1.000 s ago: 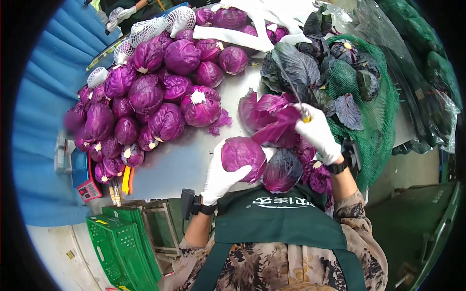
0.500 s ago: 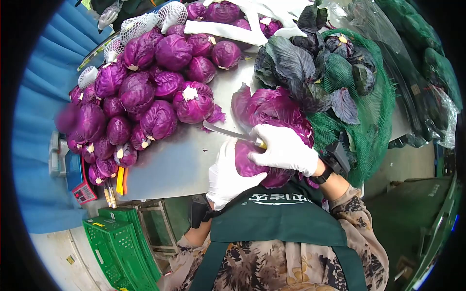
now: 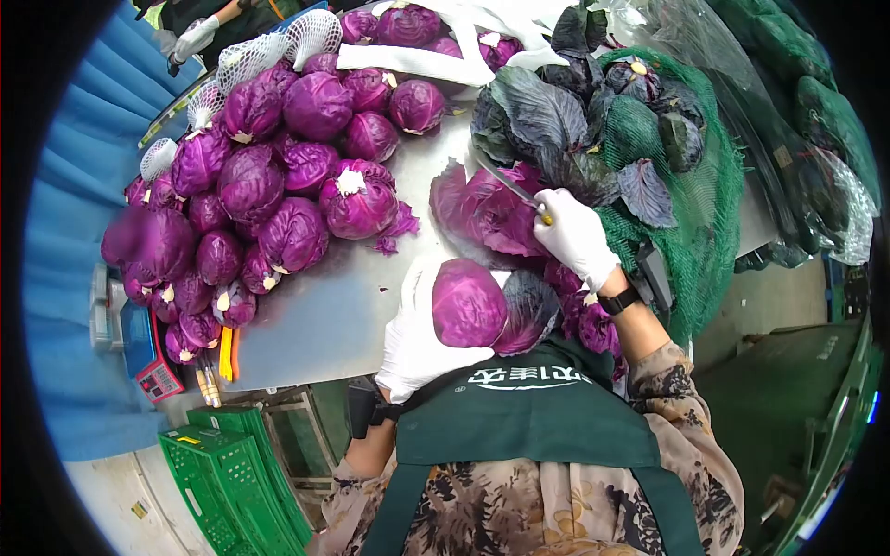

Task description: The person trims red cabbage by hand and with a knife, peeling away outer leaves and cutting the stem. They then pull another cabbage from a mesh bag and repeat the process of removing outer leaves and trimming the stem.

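Observation:
In the white-gloved left hand (image 3: 413,338), fingers wrap the left side of a red cabbage (image 3: 470,303) close to my apron. A darker, bluish outer leaf (image 3: 528,310) lies against the cabbage's right side. My right hand (image 3: 577,239), also gloved, is closed round the handle of a knife (image 3: 510,183), apart from the cabbage. The blade points up and left over loose purple leaves (image 3: 491,213) on the metal table (image 3: 324,324). More torn leaves (image 3: 593,324) lie below my right wrist.
Trimmed red cabbages (image 3: 250,181) are heaped at the left, some with white foam nets (image 3: 250,60). Dark-leaved cabbages (image 3: 556,120) sit in a green mesh bag (image 3: 714,195) at the right. Green crates (image 3: 222,473) stand below left. Another person's gloved hand (image 3: 195,39) shows at top left.
My right hand with the knife has moved up and right, off the cabbage. The cabbage's smooth side and a dark leaf now show. The other person's hand has shifted slightly.

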Demonstrator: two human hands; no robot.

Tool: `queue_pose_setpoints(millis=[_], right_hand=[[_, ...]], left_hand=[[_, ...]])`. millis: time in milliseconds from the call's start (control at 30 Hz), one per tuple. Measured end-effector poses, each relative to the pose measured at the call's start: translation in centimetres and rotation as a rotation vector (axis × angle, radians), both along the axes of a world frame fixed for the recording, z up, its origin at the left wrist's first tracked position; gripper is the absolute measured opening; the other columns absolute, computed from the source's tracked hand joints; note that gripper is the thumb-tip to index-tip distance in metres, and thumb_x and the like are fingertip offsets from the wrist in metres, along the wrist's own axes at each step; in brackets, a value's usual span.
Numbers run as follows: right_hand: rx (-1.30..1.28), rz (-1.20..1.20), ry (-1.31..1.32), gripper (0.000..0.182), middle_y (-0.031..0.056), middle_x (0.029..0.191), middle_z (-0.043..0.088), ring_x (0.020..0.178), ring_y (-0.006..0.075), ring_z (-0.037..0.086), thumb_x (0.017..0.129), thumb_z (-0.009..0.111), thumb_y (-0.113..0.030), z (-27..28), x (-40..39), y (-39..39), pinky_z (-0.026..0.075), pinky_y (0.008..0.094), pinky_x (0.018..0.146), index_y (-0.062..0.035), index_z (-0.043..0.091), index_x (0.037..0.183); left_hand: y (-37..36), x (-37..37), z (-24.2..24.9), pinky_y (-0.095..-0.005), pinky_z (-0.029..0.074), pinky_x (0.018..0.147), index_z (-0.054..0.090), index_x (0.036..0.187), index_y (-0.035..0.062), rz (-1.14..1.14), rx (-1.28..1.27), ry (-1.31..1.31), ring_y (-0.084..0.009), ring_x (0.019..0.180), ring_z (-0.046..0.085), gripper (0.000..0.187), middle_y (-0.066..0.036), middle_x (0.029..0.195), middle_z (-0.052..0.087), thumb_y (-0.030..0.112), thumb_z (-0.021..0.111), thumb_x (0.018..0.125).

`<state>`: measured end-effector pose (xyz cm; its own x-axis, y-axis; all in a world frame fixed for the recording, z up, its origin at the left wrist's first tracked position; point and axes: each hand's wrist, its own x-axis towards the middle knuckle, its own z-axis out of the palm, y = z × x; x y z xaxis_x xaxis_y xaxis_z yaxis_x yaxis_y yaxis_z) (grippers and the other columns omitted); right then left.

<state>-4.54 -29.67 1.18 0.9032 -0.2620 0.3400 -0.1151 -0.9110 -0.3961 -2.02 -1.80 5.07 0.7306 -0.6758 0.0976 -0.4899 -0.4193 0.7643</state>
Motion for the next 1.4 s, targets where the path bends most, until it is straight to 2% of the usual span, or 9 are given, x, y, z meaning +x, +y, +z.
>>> queue_pose_setpoints(millis=[133, 300, 367, 500, 700, 900, 1100, 1267, 1400], right_hand=[[0.162, 0.044, -0.133, 0.044, 0.0102, 0.098, 0.06, 0.072, 0.0254, 0.065, 0.078, 0.074, -0.019, 2.6, -1.5, 2.9, 0.055, 0.0337, 0.066, -0.0077, 0.059, 0.118], [0.953, 0.461, 0.109, 0.056, 0.0108, 0.121, 0.062, 0.114, 0.0182, 0.058, 0.08, 0.078, -0.016, 3.9, -2.8, 5.5, 0.044, 0.0317, 0.1, -0.0034, 0.056, 0.129], [1.115, 0.552, 0.093, 0.058, 0.0068, 0.12, 0.06, 0.088, 0.0098, 0.054, 0.078, 0.077, -0.004, 3.1, -2.5, 6.6, 0.047, 0.0249, 0.083, -0.0059, 0.053, 0.131], [0.856, 0.534, 0.036, 0.059, 0.0059, 0.118, 0.058, 0.089, 0.0083, 0.055, 0.077, 0.077, 0.0, 3.6, -2.3, 6.6, 0.048, 0.0244, 0.081, -0.0058, 0.053, 0.13], [1.104, 0.491, 0.196, 0.045, 0.0041, 0.116, 0.059, 0.108, 0.0126, 0.054, 0.078, 0.078, -0.01, 5.2, -2.0, 4.4, 0.044, 0.0292, 0.097, -0.0056, 0.056, 0.118], [1.147, 0.458, 0.381, 0.029, 0.0003, 0.099, 0.057, 0.089, 0.0073, 0.051, 0.081, 0.066, -0.003, 5.0, -1.8, 3.5, 0.046, 0.0252, 0.079, -0.0052, 0.057, 0.109], [1.212, 0.612, 0.092, 0.028, -0.0011, 0.088, 0.054, 0.084, 0.0068, 0.051, 0.079, 0.063, -0.002, 5.0, -2.8, 3.5, 0.044, 0.023, 0.076, -0.0037, 0.058, 0.107], [1.113, 0.536, 0.222, 0.021, 0.0007, 0.092, 0.059, 0.089, 0.0102, 0.054, 0.077, 0.061, -0.002, 4.4, -3.9, 2.6, 0.044, 0.0271, 0.085, -0.0034, 0.06, 0.098], [1.47, 0.385, 0.164, 0.015, -0.0035, 0.069, 0.05, 0.054, 0.0031, 0.045, 0.082, 0.06, -0.003, 5.7, -5.2, 0.8, 0.038, 0.0193, 0.05, -0.0058, 0.052, 0.093]], left_hand=[[1.3, 1.1, -3.2, -0.0413, 0.04, 0.106, 0.028, 0.146, 0.0034, 0.023, -0.166, 0.174, -0.0306, 0.127, 0.048, 0.112, -0.019, 0.139, 0.043, 0.031, 0.09, 0.058], [2.4, 2.5, -5.0, -0.0387, 0.038, 0.107, 0.033, 0.143, 0.0018, 0.163, -0.566, 0.647, -0.0254, 0.125, 0.047, 0.088, -0.014, 0.137, 0.046, 0.029, 0.079, 0.074], [1.8, 2.3, -4.4, -0.0385, 0.037, 0.108, 0.034, 0.143, 0.0018, 0.169, -0.668, 0.731, -0.0248, 0.125, 0.047, 0.085, -0.013, 0.137, 0.046, 0.03, 0.077, 0.076], [1.0, 2.2, -4.1, -0.0383, 0.034, 0.11, 0.034, 0.143, 0.0019, 0.171, -0.772, 0.828, -0.0237, 0.127, 0.045, 0.085, -0.012, 0.137, 0.046, 0.036, 0.075, 0.077], [0.5, 2.4, -3.8, -0.0389, 0.033, 0.11, 0.032, 0.145, 0.0013, 0.107, -0.749, 0.916, -0.0242, 0.129, 0.044, 0.095, -0.012, 0.139, 0.045, 0.042, 0.076, 0.072], [0.3, 2.8, -4.0, -0.0397, 0.034, 0.11, 0.032, 0.145, 0.0011, 0.081, -0.741, 0.905, -0.0248, 0.129, 0.044, 0.096, -0.012, 0.139, 0.045, 0.043, 0.076, 0.071], [0.1, 3.0, -3.4, -0.0399, 0.034, 0.11, 0.032, 0.146, 0.0014, 0.184, -0.826, 0.881, -0.0256, 0.129, 0.044, 0.087, -0.012, 0.139, 0.045, 0.039, 0.072, 0.077], [-0.3, 2.9, -3.5, -0.0402, 0.033, 0.111, 0.03, 0.147, 0.0009, 0.236, -0.877, 0.835, -0.0255, 0.13, 0.044, 0.085, -0.012, 0.14, 0.045, 0.034, 0.069, 0.079], [-0.4, 2.8, -3.7, -0.0399, 0.035, 0.11, 0.031, 0.146, 0.0002, 0.307, -0.927, 0.818, -0.0255, 0.129, 0.044, 0.085, -0.013, 0.138, 0.046, 0.034, 0.07, 0.078]])
